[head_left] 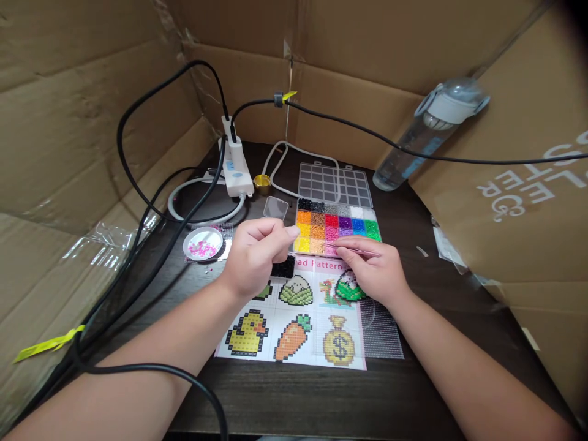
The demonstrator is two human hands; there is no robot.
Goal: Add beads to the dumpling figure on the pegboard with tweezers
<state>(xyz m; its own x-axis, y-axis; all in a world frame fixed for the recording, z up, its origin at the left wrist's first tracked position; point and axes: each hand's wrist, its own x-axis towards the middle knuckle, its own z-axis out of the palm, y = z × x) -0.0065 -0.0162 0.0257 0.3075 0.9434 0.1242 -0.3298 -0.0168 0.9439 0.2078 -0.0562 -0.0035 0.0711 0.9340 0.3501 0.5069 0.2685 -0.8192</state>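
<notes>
My left hand (256,254) is curled with thumb and fingers pinched together just left of the bead box (337,228); what it pinches is too small to name. My right hand (374,269) grips thin tweezers (351,250), whose tip points left over the box's front row of yellow and pink beads. The box has compartments of black, orange, red, purple, blue and green beads, with its clear lid (334,185) open behind. Under both hands lies a bead pattern sheet (294,321) showing a duck, a carrot and a money bag. A small black square (283,267) sits by my left hand.
A small dish of pink beads (203,245) stands at the left. A clear pegboard (381,331) lies right of the sheet. Black and white cables (151,202), a white power adapter (237,168) and a water bottle (427,131) sit behind. Cardboard walls surround the dark table (321,398).
</notes>
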